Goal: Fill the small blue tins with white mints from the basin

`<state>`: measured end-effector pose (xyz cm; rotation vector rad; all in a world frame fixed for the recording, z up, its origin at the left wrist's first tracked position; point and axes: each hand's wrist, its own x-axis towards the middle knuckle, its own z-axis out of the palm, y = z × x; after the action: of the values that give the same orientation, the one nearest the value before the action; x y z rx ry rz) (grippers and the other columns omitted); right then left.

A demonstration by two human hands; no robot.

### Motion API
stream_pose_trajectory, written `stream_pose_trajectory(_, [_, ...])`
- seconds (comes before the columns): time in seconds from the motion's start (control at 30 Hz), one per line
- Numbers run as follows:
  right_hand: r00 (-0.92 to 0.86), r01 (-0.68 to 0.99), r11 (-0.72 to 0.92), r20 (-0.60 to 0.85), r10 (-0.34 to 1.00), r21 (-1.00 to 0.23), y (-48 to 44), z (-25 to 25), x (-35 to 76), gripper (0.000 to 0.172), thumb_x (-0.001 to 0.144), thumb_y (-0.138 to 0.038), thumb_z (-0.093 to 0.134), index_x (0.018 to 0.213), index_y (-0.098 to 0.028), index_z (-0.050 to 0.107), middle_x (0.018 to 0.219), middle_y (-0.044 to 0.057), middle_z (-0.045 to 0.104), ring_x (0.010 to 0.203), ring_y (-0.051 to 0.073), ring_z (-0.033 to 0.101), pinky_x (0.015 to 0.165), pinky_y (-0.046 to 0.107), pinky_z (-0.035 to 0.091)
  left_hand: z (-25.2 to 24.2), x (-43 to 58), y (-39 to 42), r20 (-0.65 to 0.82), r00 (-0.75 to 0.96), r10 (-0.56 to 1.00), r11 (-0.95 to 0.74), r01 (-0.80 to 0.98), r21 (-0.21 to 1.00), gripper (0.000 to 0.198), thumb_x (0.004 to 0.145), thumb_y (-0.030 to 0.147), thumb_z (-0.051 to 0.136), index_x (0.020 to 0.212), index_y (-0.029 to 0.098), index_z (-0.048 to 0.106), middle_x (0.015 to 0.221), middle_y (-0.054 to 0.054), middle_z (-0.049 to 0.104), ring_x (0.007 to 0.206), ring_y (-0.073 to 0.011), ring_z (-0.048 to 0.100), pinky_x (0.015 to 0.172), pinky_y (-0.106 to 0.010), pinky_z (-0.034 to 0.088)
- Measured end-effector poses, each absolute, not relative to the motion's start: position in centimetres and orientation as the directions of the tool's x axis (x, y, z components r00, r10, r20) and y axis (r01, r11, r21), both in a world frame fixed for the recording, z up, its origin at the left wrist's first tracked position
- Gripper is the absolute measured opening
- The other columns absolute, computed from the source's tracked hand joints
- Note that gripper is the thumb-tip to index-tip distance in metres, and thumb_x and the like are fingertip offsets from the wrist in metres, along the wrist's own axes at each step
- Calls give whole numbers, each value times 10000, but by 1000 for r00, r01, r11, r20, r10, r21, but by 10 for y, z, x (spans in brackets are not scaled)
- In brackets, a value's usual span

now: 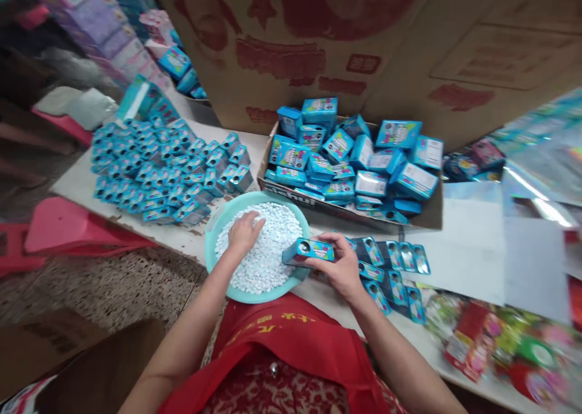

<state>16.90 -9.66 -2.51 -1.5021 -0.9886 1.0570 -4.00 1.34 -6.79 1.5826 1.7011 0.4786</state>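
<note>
My left hand point(244, 231) lay curled, fingers closing on white tablets point(268, 262) in the teal basin point(213, 229). My right hand point(339, 265) pinched 1 blue box point(308, 250) at the basin's 3 o'clock rim, opening toward the tablets. I judged a small pinch best, box tilted over the basin to catch spills.

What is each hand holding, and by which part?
Right hand: blue box, gripped at its right end. Left hand: in the white tablets, grasp unclear.

small packing workshop: stacked blue boxes point(168, 171), printed shipping carton point(364, 44)
</note>
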Motion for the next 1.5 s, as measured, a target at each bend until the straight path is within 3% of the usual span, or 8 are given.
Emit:
stream_pose_trajectory(0.1, [533, 331, -270, -57, 844, -904, -142, -9, 225, 418, 570, -446, 805, 863, -212, 622, 850, 29, 660, 804, 205, 622, 741, 348, 504, -101, -42, 16, -360, 146, 921, -34, 954, 299, 470, 837, 463, 500, 1201, 172, 559, 1261, -174, 542, 1203, -373, 433, 934, -499, 388])
stream_pose_trajectory(0.17, [705, 390, -409, -18, 709, -825, -180, 3, 265, 451, 576, -492, 780, 884, -201, 627, 837, 34, 657, 754, 200, 608, 715, 352, 497, -113, -38, 20, -384, 155, 910, -97, 981, 167, 559, 862, 523, 414, 1273, 156, 504, 1294, -206, 508, 1223, -410, 404, 936, -542, 371])
stream_pose_trajectory(0.43, [947, 295, -843, 23, 319, -451, -298, -20, 343, 599, 541, -655, 642, 881, -162, 640, 860, 105, 665, 780, 271, 593, 770, 441, 455, -114, -22, 37, -571, 104, 814, -29, 990, 140, 831, 796, 719, 256, 1261, 63, 464, 1171, -265, 580, 1092, -421, 543, 869, -497, 422])
stream_pose_trajectory(0.63, [977, 210, -805, 101, 185, -555, -307, -96, 315, 631, 583, -697, 580, 881, -141, 585, 858, 121, 611, 792, 263, 555, 764, 429, 458, -112, -19, 26, -583, 52, 811, 52, 986, 161, 768, 803, 705, 239, 1275, 144, 467, 1185, -217, 605, 1115, -397, 550, 878, -478, 419])
stream_pose_trajectory(0.9, [884, 463, -715, 331, 329, -524, -296, -101, 320, 600, 706, -571, 585, 1090, -113, 537, 1003, 157, 525, 981, 310, 490, 816, 459, 449, -115, -25, 22, -520, 55, 852, 116, 950, 290, 510, 779, 556, 459, 1109, 185, 578, 974, -157, 685, 1017, -365, 600, 826, -402, 430])
stream_pose_trajectory(1.13, [440, 897, -319, 564, 698, -305, -143, -34, 374, 367, 829, -425, 557, 1080, -159, 543, 1028, 134, 591, 1022, 270, 522, 934, 447, 394, -124, -28, 23, -615, 87, 784, 474, 556, 683, 314, 607, 449, 681, 792, 205, 611, 788, -51, 673, 893, -287, 622, 723, -317, 454])
stream_pose_trajectory(1.37, [475, 879, -460, 158, 866, -125, 21, -30, 401, 792, 669, -454, 724, 1322, -134, 410, 1360, 232, 405, 1189, 373, 378, 923, 482, 340, -112, -34, 20, -753, 215, 622, 783, -163, 600, 280, 546, 260, 727, 730, 176, 535, 610, 20, 590, 539, -132, 566, 497, -222, 440])
stream_pose_trajectory(1.5, [482, 875, -469, 129, 866, -119, 26, -38, 407, 636, 679, -316, 665, 1264, -135, 493, 1258, 214, 497, 1098, 368, 455, 860, 483, 382, -103, -43, 19, -733, 274, 622, 778, -321, 540, 186, 636, 276, 604, 754, 160, 520, 562, -3, 564, 402, -101, 468, 337, -184, 287])
